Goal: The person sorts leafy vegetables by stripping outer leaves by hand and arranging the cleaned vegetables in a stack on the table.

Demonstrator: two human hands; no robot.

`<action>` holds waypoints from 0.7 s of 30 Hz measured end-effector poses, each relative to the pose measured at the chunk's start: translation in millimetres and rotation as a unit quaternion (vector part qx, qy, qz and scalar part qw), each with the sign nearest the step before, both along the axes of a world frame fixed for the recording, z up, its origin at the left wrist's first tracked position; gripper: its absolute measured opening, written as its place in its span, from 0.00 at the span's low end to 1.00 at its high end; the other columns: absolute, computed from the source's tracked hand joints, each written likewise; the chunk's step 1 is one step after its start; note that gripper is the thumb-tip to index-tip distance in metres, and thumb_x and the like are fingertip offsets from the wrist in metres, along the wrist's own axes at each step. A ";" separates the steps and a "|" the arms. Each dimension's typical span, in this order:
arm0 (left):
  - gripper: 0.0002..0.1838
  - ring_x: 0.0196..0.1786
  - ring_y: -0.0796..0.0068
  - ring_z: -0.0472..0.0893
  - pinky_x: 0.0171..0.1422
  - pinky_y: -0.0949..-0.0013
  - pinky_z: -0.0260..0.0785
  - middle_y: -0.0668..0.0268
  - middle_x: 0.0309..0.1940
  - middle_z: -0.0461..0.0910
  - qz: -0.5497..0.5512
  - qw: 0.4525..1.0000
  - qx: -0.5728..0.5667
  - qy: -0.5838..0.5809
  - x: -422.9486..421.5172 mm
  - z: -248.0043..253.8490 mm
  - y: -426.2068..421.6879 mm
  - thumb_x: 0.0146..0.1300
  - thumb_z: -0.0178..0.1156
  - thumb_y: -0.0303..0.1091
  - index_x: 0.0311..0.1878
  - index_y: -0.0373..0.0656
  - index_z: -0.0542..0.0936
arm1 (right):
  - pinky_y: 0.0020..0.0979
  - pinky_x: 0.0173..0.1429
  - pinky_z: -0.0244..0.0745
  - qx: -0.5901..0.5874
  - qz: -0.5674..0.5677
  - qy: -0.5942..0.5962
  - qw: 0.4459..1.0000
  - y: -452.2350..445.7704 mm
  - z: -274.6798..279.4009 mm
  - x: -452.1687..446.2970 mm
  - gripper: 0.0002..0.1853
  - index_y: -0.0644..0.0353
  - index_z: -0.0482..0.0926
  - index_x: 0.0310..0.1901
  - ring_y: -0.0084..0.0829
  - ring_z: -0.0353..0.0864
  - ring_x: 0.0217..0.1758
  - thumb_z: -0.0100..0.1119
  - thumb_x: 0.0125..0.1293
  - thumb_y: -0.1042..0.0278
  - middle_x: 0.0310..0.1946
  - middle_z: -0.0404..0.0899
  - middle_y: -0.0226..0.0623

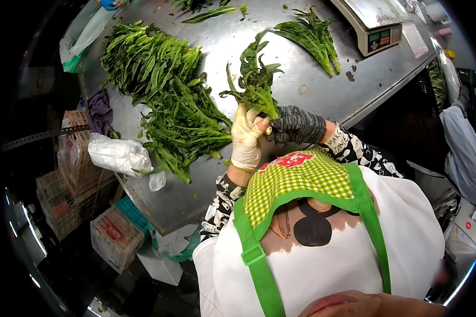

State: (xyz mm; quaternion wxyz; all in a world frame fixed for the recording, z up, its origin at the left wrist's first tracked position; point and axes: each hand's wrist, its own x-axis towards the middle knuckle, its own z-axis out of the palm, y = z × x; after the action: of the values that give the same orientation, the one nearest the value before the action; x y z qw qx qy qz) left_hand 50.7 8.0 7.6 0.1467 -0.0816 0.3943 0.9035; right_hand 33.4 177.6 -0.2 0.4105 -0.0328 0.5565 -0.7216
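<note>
A small bunch of long-leaf lettuce (256,87) stands leaves-up in front of my chest. My left hand (246,137), in a pale, thin glove, is closed around its lower part. My right hand (297,126) wears a dark grey knitted glove and is against the stem end, its fingers curled. Whether it grips the stem or a small tool is hidden. Left of my hands, a big heap of the same lettuce (158,68) lies on the metal table (301,98), with looser heads (188,124) at its near end.
More lettuce (314,39) lies at the back right, near a weighing scale (375,39). A white plastic bag roll (119,153) and a purple cloth (99,112) are at the left table edge. Plastic crates (116,235) stand below it. A blue-gloved hand (110,4) shows at the top left.
</note>
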 end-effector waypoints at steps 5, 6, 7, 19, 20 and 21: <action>0.34 0.29 0.85 0.71 0.32 0.84 0.65 0.58 0.50 0.75 -0.025 0.999 0.005 -0.040 1.3 -16.6 -7.3 0.58 0.66 0.25 0.65 0.29 0.60 | 0.26 0.31 0.71 -0.121 -0.027 -0.050 0.991 1.4 -15.2 5.8 0.13 0.60 0.76 0.47 0.22 0.71 0.24 0.59 0.66 0.63 0.25 0.76 0.29; 0.33 0.28 0.85 0.71 0.32 0.85 0.64 0.59 0.49 0.76 -0.027 0.999 0.006 -0.041 1.8 -20.5 -8.2 0.58 0.66 0.25 0.63 0.30 0.62 | 0.27 0.32 0.71 -0.050 -0.018 0.098 0.994 0.6 -13.1 5.4 0.13 0.60 0.75 0.49 0.22 0.71 0.25 0.58 0.65 0.66 0.26 0.76 0.30; 0.31 0.28 0.86 0.71 0.31 0.85 0.63 0.60 0.48 0.77 -0.030 0.999 0.007 -0.043 1.1 -22.4 -8.6 0.58 0.66 0.25 0.62 0.31 0.64 | 0.27 0.32 0.71 0.021 -0.008 0.243 0.970 -0.8 -10.2 4.7 0.14 0.60 0.74 0.51 0.22 0.71 0.25 0.58 0.65 0.69 0.26 0.76 0.31; 0.18 0.29 0.87 0.72 0.30 0.84 0.62 0.72 0.33 0.77 -0.024 0.998 -0.029 -0.047 6.0 -27.7 -9.2 0.57 0.67 0.23 0.50 0.38 0.74 | 0.23 0.31 0.71 -0.018 -0.018 0.000 1.000 -1.3 -9.7 0.7 0.20 0.57 0.74 0.56 0.20 0.76 0.30 0.54 0.67 0.56 0.32 0.79 0.32; 0.18 0.29 0.86 0.72 0.31 0.83 0.63 0.73 0.33 0.77 -0.022 0.998 -0.030 -0.048 6.1 -26.9 -9.2 0.57 0.66 0.23 0.50 0.38 0.74 | 0.20 0.28 0.69 -0.049 -0.021 -0.126 0.991 -0.6 -8.2 -0.6 0.22 0.55 0.74 0.57 0.17 0.75 0.30 0.52 0.69 0.49 0.32 0.79 0.31; 0.18 0.29 0.86 0.72 0.30 0.83 0.63 0.72 0.33 0.77 -0.015 0.998 -0.040 -0.045 6.3 -25.9 -8.1 0.57 0.66 0.22 0.50 0.38 0.74 | 0.20 0.29 0.70 -0.020 -0.018 -0.100 0.995 -0.9 -9.9 -0.3 0.22 0.55 0.75 0.56 0.17 0.75 0.30 0.52 0.69 0.48 0.32 0.79 0.30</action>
State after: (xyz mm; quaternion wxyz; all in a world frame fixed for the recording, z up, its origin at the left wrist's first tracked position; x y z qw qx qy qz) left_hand 57.0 -0.1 -18.3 0.1748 -0.1225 0.4244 0.8800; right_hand 33.1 176.7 -10.1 0.4503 0.0417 0.4982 -0.7398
